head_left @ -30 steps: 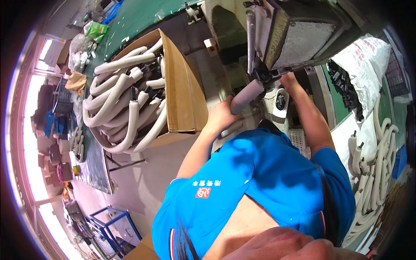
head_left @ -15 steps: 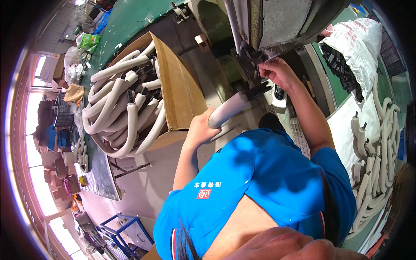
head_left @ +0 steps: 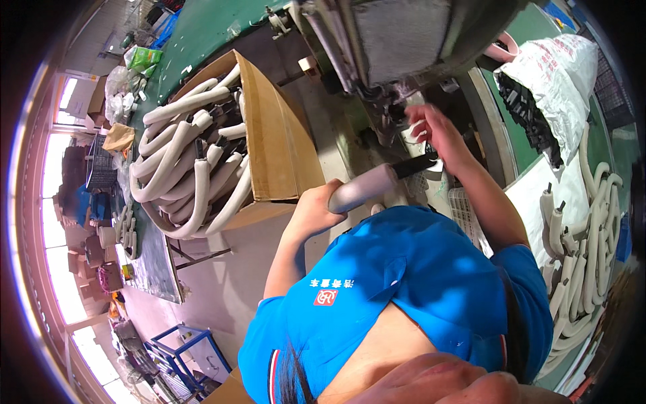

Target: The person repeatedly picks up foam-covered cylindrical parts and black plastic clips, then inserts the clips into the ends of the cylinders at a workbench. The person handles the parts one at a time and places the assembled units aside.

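My left hand [head_left: 314, 211] is wrapped round a pale foam-covered hose [head_left: 363, 188] in front of my waist. A black bare end [head_left: 414, 164] sticks out of its covering and points right and slightly up. To the right, my right hand [head_left: 442, 138] is raised just beyond that black end, fingers loosely apart and a little blurred, with nothing visible in them. It is close below the machine [head_left: 398, 42], whose dark working parts [head_left: 385, 101] are beside my fingertips. The hose end is apart from the machine.
At the left, a tilted cardboard box [head_left: 281, 145] holds several similar hoses [head_left: 176, 151]. A white sack [head_left: 558, 74] spills short black pieces [head_left: 528, 111] at the right, above more pale hoses [head_left: 579, 262]. A green table [head_left: 215, 23] stands behind the box, a blue frame [head_left: 182, 350] low left.
My right hand has come away from the machine's working parts, and its fingers have parted. The hose has swung slightly lower, its black end now clear of the machine. My left hand still holds it.
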### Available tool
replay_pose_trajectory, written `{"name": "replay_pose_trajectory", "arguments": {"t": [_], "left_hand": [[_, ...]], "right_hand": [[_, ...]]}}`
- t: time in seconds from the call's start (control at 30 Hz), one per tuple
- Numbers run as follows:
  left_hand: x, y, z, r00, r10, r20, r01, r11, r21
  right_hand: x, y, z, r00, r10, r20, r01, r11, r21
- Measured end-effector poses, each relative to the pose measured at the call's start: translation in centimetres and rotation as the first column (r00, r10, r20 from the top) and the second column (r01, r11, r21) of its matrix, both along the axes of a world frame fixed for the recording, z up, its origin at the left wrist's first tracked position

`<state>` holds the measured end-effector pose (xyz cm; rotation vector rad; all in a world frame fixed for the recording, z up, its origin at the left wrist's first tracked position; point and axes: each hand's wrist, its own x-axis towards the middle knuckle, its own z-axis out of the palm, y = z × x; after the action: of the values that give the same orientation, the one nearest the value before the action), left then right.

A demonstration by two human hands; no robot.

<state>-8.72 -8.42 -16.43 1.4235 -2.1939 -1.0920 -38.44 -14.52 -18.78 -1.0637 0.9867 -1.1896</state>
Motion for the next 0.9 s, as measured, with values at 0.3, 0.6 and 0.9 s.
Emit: {"name": "replay_pose_trajectory", "arguments": {"t": [0.3, 0.6, 0.9], "left_hand": [[-6.2, 2.6, 1.0, 0.906, -0.317, 0.282, 0.344, 0.937, -0.052], [-10.1, 4.6, 0.5, 0.860, -0.392, 0.327, 0.397, 0.916, 0.052], [-13.0, 5.3, 0.4, 0.979, -0.166, 0.117, 0.169, 0.986, -0.014]], "right_hand": [[-3.9, 12.0, 3.2, 0.944, 0.328, 0.031, -0.329, 0.943, 0.048], [-4.3, 15.2, 0.8, 0.985, 0.170, -0.006, -0.170, 0.985, 0.016], [-8.0, 12.0, 2.9, 0.987, 0.116, 0.108, -0.129, 0.984, 0.123]]}}
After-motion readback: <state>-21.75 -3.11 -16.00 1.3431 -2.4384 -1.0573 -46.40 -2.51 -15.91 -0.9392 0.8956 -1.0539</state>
